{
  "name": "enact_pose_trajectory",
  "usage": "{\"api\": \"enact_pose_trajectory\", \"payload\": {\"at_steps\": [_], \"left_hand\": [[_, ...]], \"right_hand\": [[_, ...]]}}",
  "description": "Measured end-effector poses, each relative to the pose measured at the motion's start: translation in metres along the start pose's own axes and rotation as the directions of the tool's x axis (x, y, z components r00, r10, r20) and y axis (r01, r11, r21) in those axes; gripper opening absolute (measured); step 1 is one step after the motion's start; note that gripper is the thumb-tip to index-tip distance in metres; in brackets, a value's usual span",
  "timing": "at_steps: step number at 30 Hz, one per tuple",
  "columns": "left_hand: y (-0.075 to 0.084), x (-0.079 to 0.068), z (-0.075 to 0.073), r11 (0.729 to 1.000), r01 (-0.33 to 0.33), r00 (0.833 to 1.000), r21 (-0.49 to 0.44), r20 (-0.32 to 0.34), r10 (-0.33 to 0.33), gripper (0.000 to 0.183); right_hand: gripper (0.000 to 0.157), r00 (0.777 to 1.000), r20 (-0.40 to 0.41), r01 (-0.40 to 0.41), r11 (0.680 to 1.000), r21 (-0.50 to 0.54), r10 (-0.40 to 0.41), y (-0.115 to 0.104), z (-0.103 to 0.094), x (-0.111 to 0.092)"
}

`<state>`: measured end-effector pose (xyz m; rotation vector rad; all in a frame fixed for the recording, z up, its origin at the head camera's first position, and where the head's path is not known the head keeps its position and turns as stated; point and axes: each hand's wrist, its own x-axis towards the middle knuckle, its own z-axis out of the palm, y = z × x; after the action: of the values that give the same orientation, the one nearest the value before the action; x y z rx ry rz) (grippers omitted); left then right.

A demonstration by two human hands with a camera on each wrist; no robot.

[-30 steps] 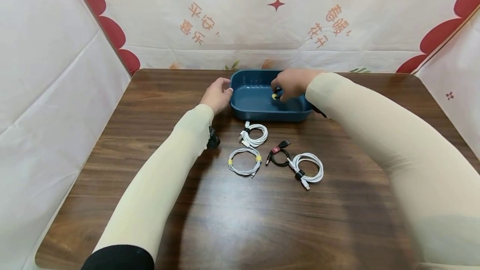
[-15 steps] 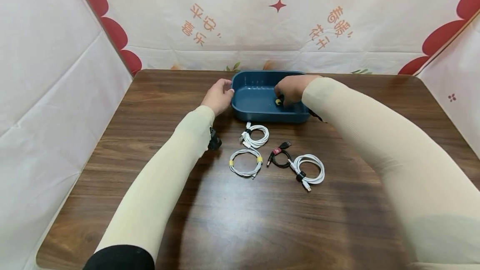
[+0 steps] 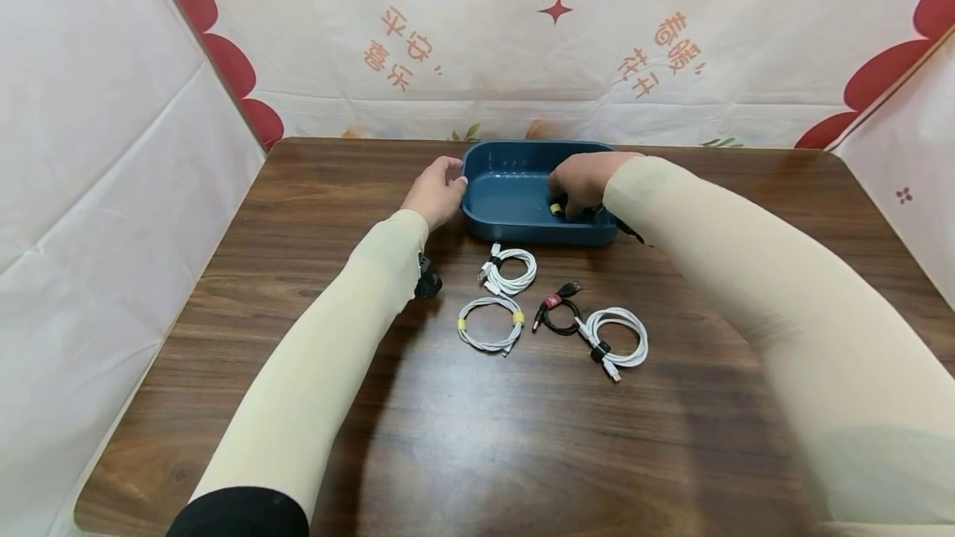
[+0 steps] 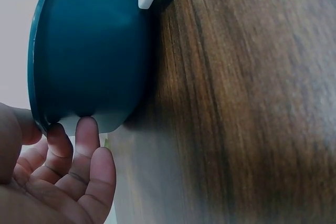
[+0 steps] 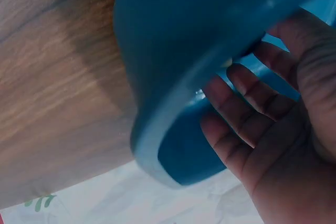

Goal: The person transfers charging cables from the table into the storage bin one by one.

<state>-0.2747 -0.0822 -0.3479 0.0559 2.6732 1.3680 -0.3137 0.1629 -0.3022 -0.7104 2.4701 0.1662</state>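
Observation:
My left hand (image 3: 435, 193) pinches the left rim of a deep blue tray (image 3: 515, 234) at the back of the table; the left wrist view shows thumb and fingers at its edge. Down inside the tray, toward the right end, my right hand (image 3: 585, 181) holds what looks like a black cable with a yellow band (image 3: 555, 209), mostly hidden by the fingers. The right wrist view shows the dark piece between thumb and index finger, partly behind the tray wall, with the other fingers loosely bent.
In front of the tray lie a white coiled cable (image 3: 515, 273), a pale cable with yellow ties (image 3: 466, 342), a black cable with a red tie (image 3: 553, 302) and another white cable with a black strap (image 3: 634, 355). A printed cloth (image 3: 477, 23) hangs behind the wooden table (image 3: 477, 454).
My right hand has lowered into the tray and come slightly nearer its front wall, carrying the cable with the yellow band. The left hand stays at the rim.

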Motion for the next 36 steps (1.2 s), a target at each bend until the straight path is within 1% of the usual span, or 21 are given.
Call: {"api": "enact_pose_trajectory", "payload": {"at_steps": [8,16,20,24,27,30,34,36], "left_hand": [[0.0,0.0,0.0,1.0,0.001,1.0,-0.006,0.0,-0.001,0.041],[0.0,0.001,0.001,1.0,0.023,1.0,-0.01,-0.001,-0.023,0.041],[0.001,0.001,0.001,1.0,0.022,1.0,-0.01,-0.001,-0.022,0.041],[0.001,0.002,0.002,1.0,0.008,1.0,-0.011,-0.002,-0.008,0.041],[0.001,0.002,0.002,1.0,0.006,1.0,-0.012,-0.003,-0.006,0.041],[0.0,0.001,0.001,1.0,0.011,1.0,-0.015,-0.012,-0.011,0.041],[0.0,0.0,0.001,1.0,0.001,1.0,-0.024,-0.01,-0.001,0.041],[-0.001,-0.001,0.001,1.0,0.007,1.0,-0.026,-0.007,-0.007,0.042]], "right_hand": [[0.045,1.0,-0.005,-0.013,1.0,-0.016,0.013,0.002,-0.004,-0.009],[0.047,0.997,-0.046,0.055,0.998,-0.021,-0.056,-0.003,-0.01,-0.02],[0.046,0.995,-0.066,0.074,0.997,0.002,-0.074,-0.003,-0.01,-0.027],[0.044,0.991,-0.105,0.09,0.995,0.029,-0.087,-0.002,-0.01,-0.037],[0.043,0.982,-0.151,0.119,0.992,0.038,-0.112,-0.002,-0.01,-0.048],[0.041,0.967,-0.212,0.152,0.988,0.02,-0.144,-0.001,-0.007,-0.059],[0.039,0.943,-0.291,0.162,0.986,-0.022,-0.162,0.002,0.002,-0.073],[0.037,0.932,-0.325,0.163,0.986,-0.032,-0.164,0.004,0.008,-0.079]]}}
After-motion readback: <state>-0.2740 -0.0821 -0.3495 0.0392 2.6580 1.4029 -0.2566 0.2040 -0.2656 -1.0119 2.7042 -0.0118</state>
